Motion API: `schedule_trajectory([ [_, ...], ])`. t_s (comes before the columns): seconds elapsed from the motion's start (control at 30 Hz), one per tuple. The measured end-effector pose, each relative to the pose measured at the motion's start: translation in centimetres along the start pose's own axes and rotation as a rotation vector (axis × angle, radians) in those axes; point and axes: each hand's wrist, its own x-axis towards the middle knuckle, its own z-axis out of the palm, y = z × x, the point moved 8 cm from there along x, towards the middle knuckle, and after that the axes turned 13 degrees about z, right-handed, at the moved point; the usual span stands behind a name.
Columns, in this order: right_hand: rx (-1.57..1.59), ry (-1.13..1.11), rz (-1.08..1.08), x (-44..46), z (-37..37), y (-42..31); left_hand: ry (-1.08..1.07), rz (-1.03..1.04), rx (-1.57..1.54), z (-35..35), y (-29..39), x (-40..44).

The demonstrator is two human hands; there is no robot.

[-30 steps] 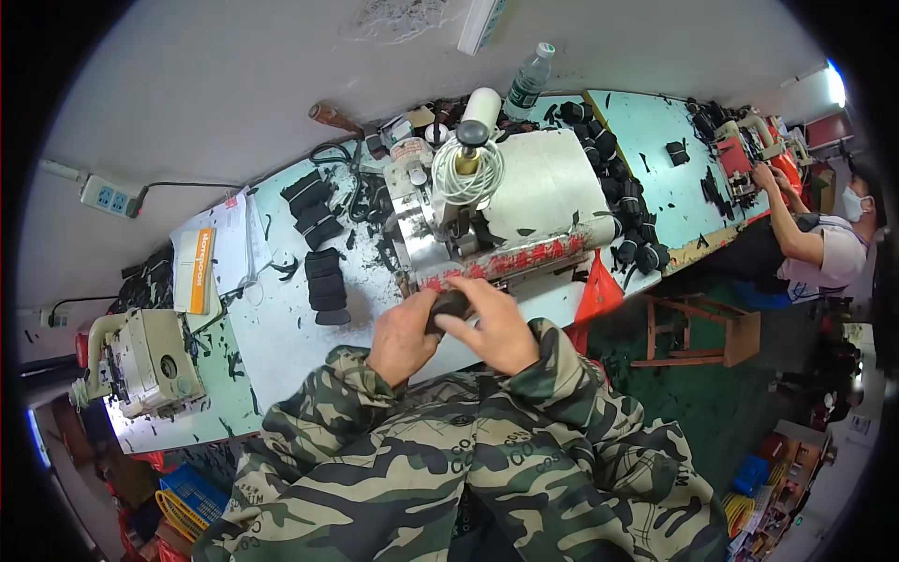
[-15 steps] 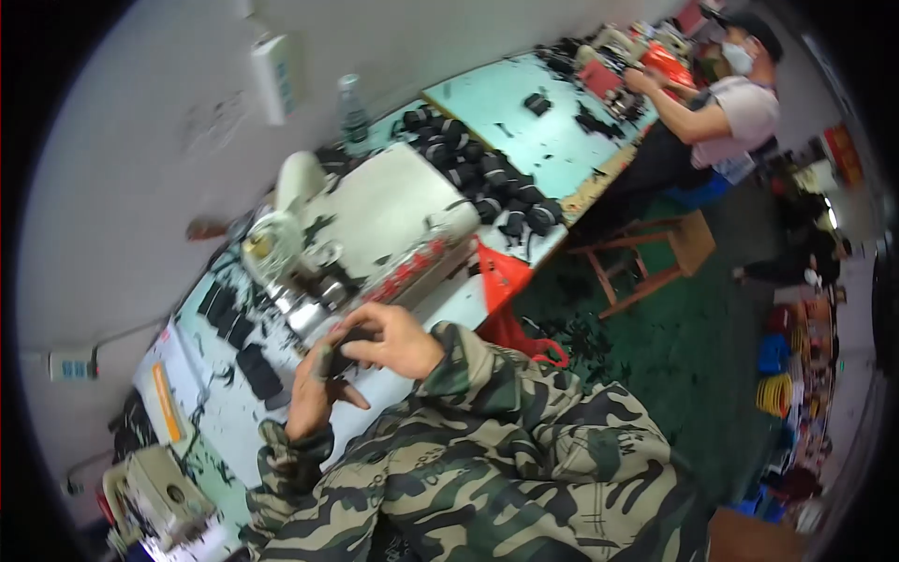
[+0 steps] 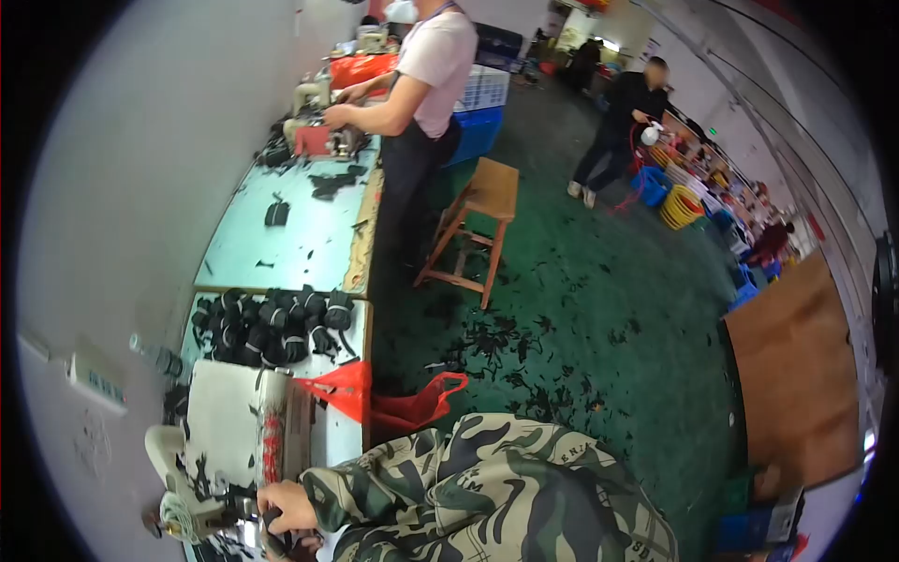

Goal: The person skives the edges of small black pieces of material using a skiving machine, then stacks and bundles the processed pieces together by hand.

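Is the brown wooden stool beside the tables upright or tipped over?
The brown wooden stool is upright: its seat faces up, with its legs on the green floor.

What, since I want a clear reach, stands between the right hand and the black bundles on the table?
The machine does: its long body, with red marks along the side, lies between the right hand and the black bundles beyond. The red bag hangs over the table edge, beside that line.

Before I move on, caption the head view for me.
Right hand at the machine, black bundles beyond, wooden stool on green floor.
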Motion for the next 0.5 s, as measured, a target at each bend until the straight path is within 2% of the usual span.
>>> schedule_trajectory([
  [0.03,-0.007,-0.014,0.020,0.1,0.2,0.0,0.012,0.029,0.049,0.1,0.2,0.4],
  [0.1,-0.329,0.214,-0.170,-0.9,0.1,-1.6,0.030,0.078,0.116,0.0,0.8,0.8],
  [0.13,-0.315,0.337,-0.209,1.2,1.7,1.3,0.033,0.096,0.143,-0.2,0.8,0.9],
  [0.23,-0.484,0.342,-0.108,1.2,2.7,1.0,0.029,0.136,0.157,-1.3,0.8,1.3],
  [0.27,-0.518,0.414,-0.376,-0.6,2.0,-1.7,0.020,0.133,0.139,-2.1,1.0,1.2],
  [0.33,-0.654,0.194,-0.879,-3.3,1.3,-5.6,-0.027,0.078,0.030,-3.6,1.4,0.6],
  [0.37,-0.364,0.113,-0.340,-1.3,0.2,-3.7,-0.082,-0.048,-0.111,-3.2,2.7,0.7],
  [0.4,-0.295,-0.024,-0.131,-1.4,-0.3,-3.7,-0.126,-0.165,-0.252,-3.2,2.5,0.2],
  [0.43,-0.218,-0.063,-0.076,-1.1,-0.3,-2.8,-0.243,-0.161,-0.238,-3.6,0.9,-0.4],
  [0.47,-0.159,-0.120,-0.029,-0.8,0.0,-2.0,-0.167,-0.313,-0.362,-2.9,1.9,-0.5],
  [0.5,-0.123,-0.091,-0.102,0.3,0.2,0.2,-0.173,-0.371,-0.431,-2.5,3.7,0.1],
])
